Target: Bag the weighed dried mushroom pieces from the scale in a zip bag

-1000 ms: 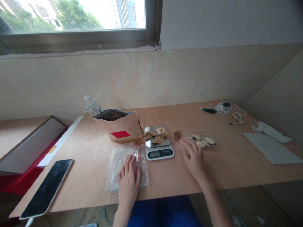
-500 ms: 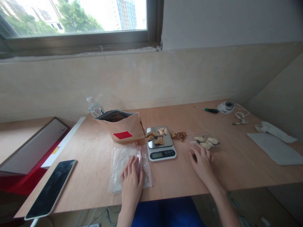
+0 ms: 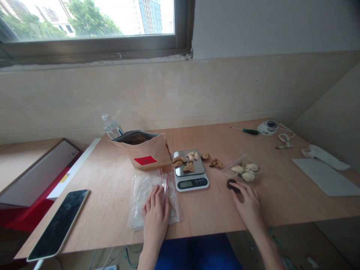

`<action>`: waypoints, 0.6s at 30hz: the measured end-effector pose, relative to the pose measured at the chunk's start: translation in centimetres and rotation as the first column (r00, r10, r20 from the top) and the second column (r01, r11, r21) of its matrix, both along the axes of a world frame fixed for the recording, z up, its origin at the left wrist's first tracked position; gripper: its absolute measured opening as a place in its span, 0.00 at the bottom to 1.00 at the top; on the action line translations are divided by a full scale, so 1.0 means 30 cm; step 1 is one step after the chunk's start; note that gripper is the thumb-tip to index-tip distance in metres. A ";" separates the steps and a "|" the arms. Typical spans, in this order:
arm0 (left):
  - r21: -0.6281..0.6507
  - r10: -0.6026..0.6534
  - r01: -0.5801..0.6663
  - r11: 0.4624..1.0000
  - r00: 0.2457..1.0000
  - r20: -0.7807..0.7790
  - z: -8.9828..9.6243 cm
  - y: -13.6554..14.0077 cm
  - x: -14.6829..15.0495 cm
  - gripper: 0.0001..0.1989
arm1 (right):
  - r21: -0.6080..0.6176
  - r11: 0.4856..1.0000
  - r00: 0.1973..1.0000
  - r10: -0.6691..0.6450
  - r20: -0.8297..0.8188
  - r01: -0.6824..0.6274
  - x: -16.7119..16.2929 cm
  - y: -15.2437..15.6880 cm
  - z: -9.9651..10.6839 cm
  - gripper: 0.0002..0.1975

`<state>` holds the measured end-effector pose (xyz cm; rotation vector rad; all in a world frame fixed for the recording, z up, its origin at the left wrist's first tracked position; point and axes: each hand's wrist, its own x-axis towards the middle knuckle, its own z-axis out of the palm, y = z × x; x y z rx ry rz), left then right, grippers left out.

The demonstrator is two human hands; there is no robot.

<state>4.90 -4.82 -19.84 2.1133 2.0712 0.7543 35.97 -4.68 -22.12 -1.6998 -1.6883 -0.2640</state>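
My left hand [image 3: 155, 213] lies flat, fingers apart, on a stack of clear zip bags [image 3: 140, 193] with red seals. My right hand [image 3: 248, 204] rests on the table with its fingertips touching a small dark piece [image 3: 231, 184], just in front of a clear bag of pale slices [image 3: 244, 171]. A small digital scale [image 3: 189, 173] stands between my hands with several brown dried pieces on its plate. Two more dried pieces [image 3: 216, 162] lie on the table right of the scale. An open brown paper pouch [image 3: 143, 152] with a red label lies behind the zip bags.
A phone [image 3: 58, 223] lies at the table's front left edge. A water bottle [image 3: 111, 127] stands behind the pouch. At the back right are a screwdriver [image 3: 246, 131], a tape roll [image 3: 267, 127] and a cord. White sheets [image 3: 326, 175] lie at the right. A wall rises behind.
My right hand has drawn back toward me and to the right, and a dark piece now shows at its fingertips. The bag of pale slices has turned slightly. My left hand stays put.
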 end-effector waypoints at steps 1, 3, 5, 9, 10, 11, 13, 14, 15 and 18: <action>0.000 0.002 -0.002 1.000 1.000 0.000 0.000 0.000 0.000 0.18 | -0.009 1.000 1.000 -0.015 0.004 0.015 -0.007 0.002 0.007 0.13; 0.000 0.004 -0.004 1.000 1.000 0.001 -0.001 -0.002 0.000 0.18 | -0.026 0.998 0.998 -0.062 0.022 0.063 -0.027 0.009 0.024 0.14; 0.000 0.003 -0.003 1.000 1.000 0.000 -0.003 -0.003 -0.001 0.18 | -0.047 0.994 0.994 -0.100 0.031 0.102 -0.052 0.027 0.049 0.14; 0.007 -0.007 0.007 1.000 1.000 -0.005 -0.009 -0.002 -0.005 0.18 | -0.081 0.996 0.993 -0.037 -0.116 0.028 -0.091 0.101 0.107 0.13; 0.009 -0.008 0.008 1.000 1.000 -0.007 -0.011 -0.001 -0.005 0.18 | -0.094 0.996 0.984 -0.002 -0.176 -0.015 -0.095 0.122 0.117 0.13; 0.012 -0.008 0.008 1.000 1.000 -0.010 -0.012 0.000 -0.006 0.18 | -0.109 0.992 0.974 0.040 -0.223 -0.065 -0.097 0.139 0.123 0.12; 0.017 -0.004 0.004 1.000 1.000 -0.017 -0.014 0.001 -0.005 0.19 | -0.143 0.976 0.961 0.127 -0.246 -0.165 -0.094 0.156 0.119 0.12; 0.019 -0.003 0.004 1.000 1.000 -0.021 -0.014 0.002 -0.005 0.19 | -0.157 0.968 0.961 0.159 -0.226 -0.197 -0.092 0.155 0.109 0.11; 0.021 -0.002 0.003 1.000 1.000 -0.025 -0.014 0.003 -0.003 0.19 | -0.167 0.963 0.964 0.180 -0.197 -0.214 -0.088 0.146 0.095 0.11; 0.032 -0.001 0.002 0.999 1.000 -0.031 -0.012 0.004 0.001 0.18 | -0.178 0.964 0.973 0.173 -0.151 -0.199 -0.075 0.094 0.043 0.11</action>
